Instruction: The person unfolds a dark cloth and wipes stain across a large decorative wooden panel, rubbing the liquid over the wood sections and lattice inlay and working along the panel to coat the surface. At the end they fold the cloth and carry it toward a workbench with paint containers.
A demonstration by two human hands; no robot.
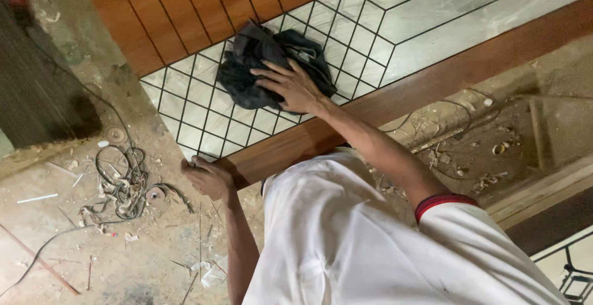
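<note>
A large wooden panel (395, 98) lies flat, with brown borders and a pale middle field crossed by black grid lines. A crumpled black cloth (247, 64) rests on the gridded part. My right hand (291, 86) lies on top of the cloth, fingers spread and pressing it onto the panel. My left hand (207, 178) is curled around the panel's near corner at its brown edge. Both arms reach out from my white shirt with its red-trimmed sleeve.
A dusty floor (92, 243) lies left of the panel, littered with a tangle of black cable (126, 184), wood scraps and debris. On the right are more debris, a thin wire and wooden frame pieces (543, 188). A dark ribbed surface stands at far left.
</note>
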